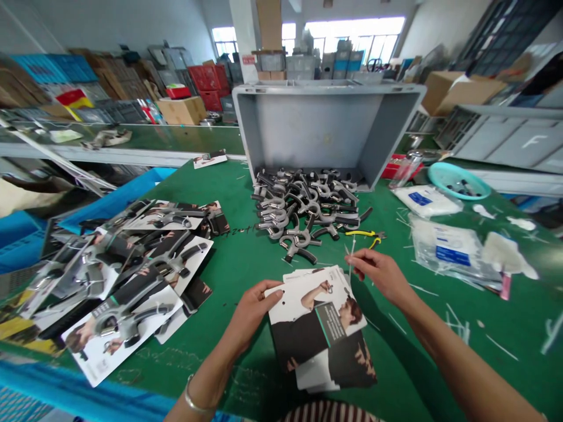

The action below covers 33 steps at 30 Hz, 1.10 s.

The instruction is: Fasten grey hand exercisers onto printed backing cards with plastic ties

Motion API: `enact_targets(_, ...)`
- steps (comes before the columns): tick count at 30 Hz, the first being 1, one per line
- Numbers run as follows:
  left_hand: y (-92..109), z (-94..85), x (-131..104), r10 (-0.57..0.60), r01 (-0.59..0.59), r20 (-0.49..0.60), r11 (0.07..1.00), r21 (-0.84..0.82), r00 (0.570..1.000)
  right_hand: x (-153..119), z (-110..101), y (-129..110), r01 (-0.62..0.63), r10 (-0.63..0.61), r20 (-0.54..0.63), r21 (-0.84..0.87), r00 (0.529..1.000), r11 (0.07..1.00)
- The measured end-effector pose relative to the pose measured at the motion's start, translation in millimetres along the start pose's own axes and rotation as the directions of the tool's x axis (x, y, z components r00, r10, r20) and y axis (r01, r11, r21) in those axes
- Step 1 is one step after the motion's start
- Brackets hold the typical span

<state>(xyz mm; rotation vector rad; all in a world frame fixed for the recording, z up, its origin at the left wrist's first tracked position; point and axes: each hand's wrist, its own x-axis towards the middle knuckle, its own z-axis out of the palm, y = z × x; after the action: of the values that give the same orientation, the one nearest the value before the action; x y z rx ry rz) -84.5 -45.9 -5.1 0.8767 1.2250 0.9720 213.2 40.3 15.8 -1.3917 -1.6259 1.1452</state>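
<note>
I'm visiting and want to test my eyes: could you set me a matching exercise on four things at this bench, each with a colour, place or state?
Things:
1. grey crate
2. round bowl
3. pliers
4. top printed card

Matches:
A. yellow-handled
B. in the grip of the left hand
C. standing on its side
D. pale turquoise

Right pairs: 1-C, 2-D, 3-A, 4-B.
</note>
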Motion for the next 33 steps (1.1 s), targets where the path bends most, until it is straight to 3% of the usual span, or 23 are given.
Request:
enact_targets(4, 2.4, 4.2, 0.6, 0.011, -0.010, 0.011, 0.996, -0.087, 1.000, -4.7, 1.1, -1.9, 0.017, -0.013, -0.039, 0.120, 0.999, 0.993)
enact_targets(9, 5.8, 12.7, 1.0, 0.068, -0.057, 0.064, 0.985, -0.160, 0.996, -19.7, 14.9, -30.4, 0.215, -0.176, -0.220, 0.168, 0.959, 0.962)
enact_targets(13, 6.1, 23.1, 3.7, 0.104, -0.090, 0.110, 0.988, -0.125, 0.989, -32.7, 41.0, -56.3, 0.275, -0.223, -0.217, 0.254, 0.950, 0.927)
enact_targets(17, 4.8, 29.6, 5.7, 0.132, -0.119, 0.130, 0.987, -0.105, 0.983, -39.9, 69.5, -57.9, 0.239, -0.190, -0.167, 0.352, 0.967, 0.905)
enact_targets(20, 3.7, 29.4, 7.1, 0.136, -0.126, 0.131, 0.989, -0.081, 0.982, -42.6, 78.9, -50.9, 0.256, -0.214, -0.168, 0.284, 0.962, 0.924)
enact_targets(27, -1.1, 28.3, 10.7, 0.141, -0.136, 0.112, 0.990, -0.048, 0.984, -46.0, 79.6, -37.4, 0.327, -0.306, -0.203, 0.079, 0.930, 0.942)
enact_targets(31, 1.1, 28.5, 10.5, 0.156, -0.151, 0.123, 0.987, -0.045, 0.980, -40.4, 86.8, -26.4, 0.306, -0.304, -0.091, 0.011, 0.948, 0.952)
enact_targets(33, 6.9, 28.3, 10.7, 0.166, -0.163, 0.132, 0.986, -0.030, 0.977, -31.9, 87.1, -23.2, 0.370, -0.372, -0.029, -0.058, 0.928, 0.927)
